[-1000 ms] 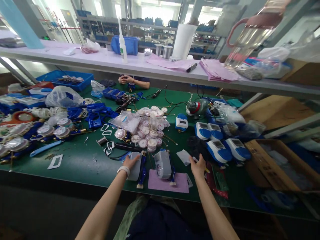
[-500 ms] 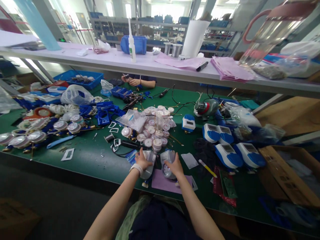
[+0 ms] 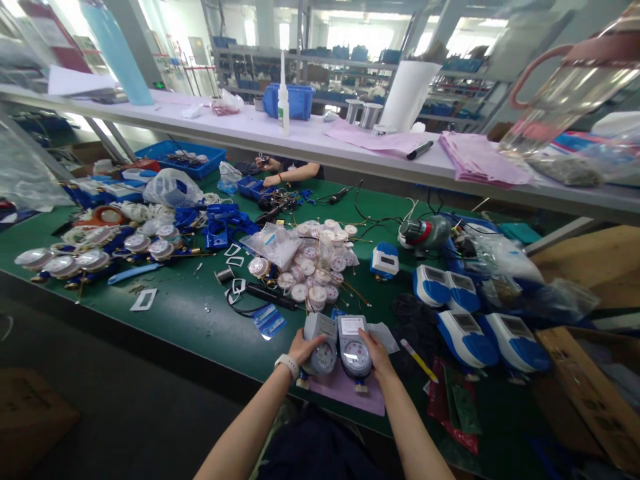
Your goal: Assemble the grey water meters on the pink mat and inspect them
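Observation:
Two grey water meters with round dials stand side by side at the front of the green bench. My left hand (image 3: 301, 348) grips the left water meter (image 3: 320, 328) from its outer side, thumb laid across the top near the dial. Around the outer edge of the right water meter (image 3: 353, 327) my right hand (image 3: 377, 355) is closed, its thumb on the casing above the dial. Brass pipe ends stick out toward me below both. A purple sheet (image 3: 345, 395) lies under them, partly covered.
Beyond the meters is a heap of white round dials (image 3: 317, 267) with thin wires. Blue-and-white meters (image 3: 467, 339) stand at the right, near a yellow cutter (image 3: 419, 360). A black tool (image 3: 270, 295) lies left of centre. Across the bench, a co-worker's hands (image 3: 273, 175) handle small parts.
The two meters are closer together, their dials now showing more fully. My hands have shifted to their outer sides. The whole view has swung slightly left.

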`<state>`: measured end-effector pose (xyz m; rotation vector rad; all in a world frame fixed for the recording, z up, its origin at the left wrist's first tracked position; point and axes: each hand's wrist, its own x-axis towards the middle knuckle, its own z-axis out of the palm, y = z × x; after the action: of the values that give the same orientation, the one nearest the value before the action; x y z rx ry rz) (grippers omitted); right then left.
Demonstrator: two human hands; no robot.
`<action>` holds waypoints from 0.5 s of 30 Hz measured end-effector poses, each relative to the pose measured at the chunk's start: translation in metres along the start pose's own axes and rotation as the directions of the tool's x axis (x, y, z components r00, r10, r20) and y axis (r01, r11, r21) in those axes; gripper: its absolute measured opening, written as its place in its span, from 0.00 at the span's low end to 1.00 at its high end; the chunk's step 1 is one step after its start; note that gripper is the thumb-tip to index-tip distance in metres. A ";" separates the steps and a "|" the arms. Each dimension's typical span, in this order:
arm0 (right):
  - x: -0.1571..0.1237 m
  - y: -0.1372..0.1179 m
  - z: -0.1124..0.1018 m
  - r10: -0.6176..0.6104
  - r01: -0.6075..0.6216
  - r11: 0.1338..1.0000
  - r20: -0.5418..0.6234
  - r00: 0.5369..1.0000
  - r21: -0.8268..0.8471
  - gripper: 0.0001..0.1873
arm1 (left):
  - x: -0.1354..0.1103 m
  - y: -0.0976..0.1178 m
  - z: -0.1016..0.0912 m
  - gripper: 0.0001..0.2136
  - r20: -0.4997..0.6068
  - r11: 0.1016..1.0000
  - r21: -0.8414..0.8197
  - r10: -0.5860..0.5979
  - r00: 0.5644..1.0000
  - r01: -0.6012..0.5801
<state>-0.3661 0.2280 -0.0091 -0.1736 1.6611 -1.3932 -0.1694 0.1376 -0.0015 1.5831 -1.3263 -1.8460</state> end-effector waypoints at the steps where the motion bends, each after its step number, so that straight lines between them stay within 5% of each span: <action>1: 0.002 0.001 -0.001 0.005 -0.005 1.000 -0.009 1.000 0.002 0.37 | 0.001 0.002 0.002 0.41 -0.013 1.000 -0.006 -0.004 1.000 0.004; 4: 0.004 0.003 -0.005 0.016 -0.017 0.999 -0.037 0.999 -0.030 0.37 | -0.001 0.005 0.000 0.36 -0.011 0.995 -0.095 -0.014 1.000 0.013; 8: -0.014 -0.005 0.007 0.018 -0.018 0.998 0.018 1.000 0.056 0.36 | -0.020 -0.005 -0.027 0.33 0.096 0.927 -0.376 0.023 0.995 0.015; 15: -0.070 -0.013 0.099 0.161 -0.240 0.943 0.314 0.936 0.230 0.33 | -0.052 -0.026 -0.122 0.28 -0.001 0.799 -0.600 -0.048 0.999 0.038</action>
<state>-0.2623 0.1981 0.0474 -0.0475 1.2011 -1.3447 -0.0358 0.1405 0.0155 1.2747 -0.5850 -2.0013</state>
